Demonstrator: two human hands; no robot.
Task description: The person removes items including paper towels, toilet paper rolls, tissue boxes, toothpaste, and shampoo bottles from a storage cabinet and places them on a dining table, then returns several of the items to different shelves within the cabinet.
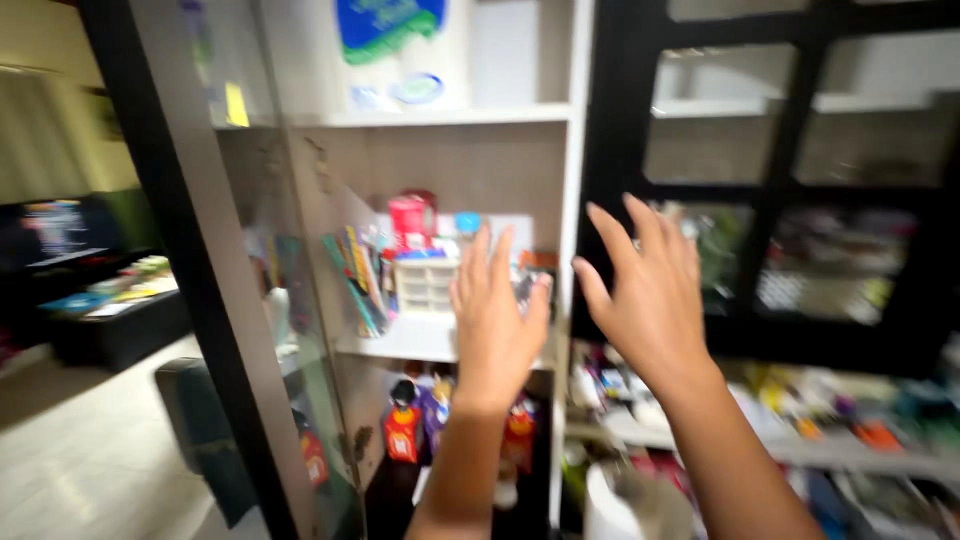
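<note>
Both of my hands are raised in front of an open cupboard, palms away from me and fingers spread, holding nothing. My left hand hovers before the middle shelf, close to a small white drawer unit and a red container. My right hand is up by the edge of the black-framed glass door on the right, near the cupboard's white upright. Thin coloured packets lean at the shelf's left.
The left glass door stands swung open. Bottles fill the lower shelf. A large wrapped package sits on the top shelf. Cluttered shelves lie at the lower right. A dark bin stands on the tiled floor at left.
</note>
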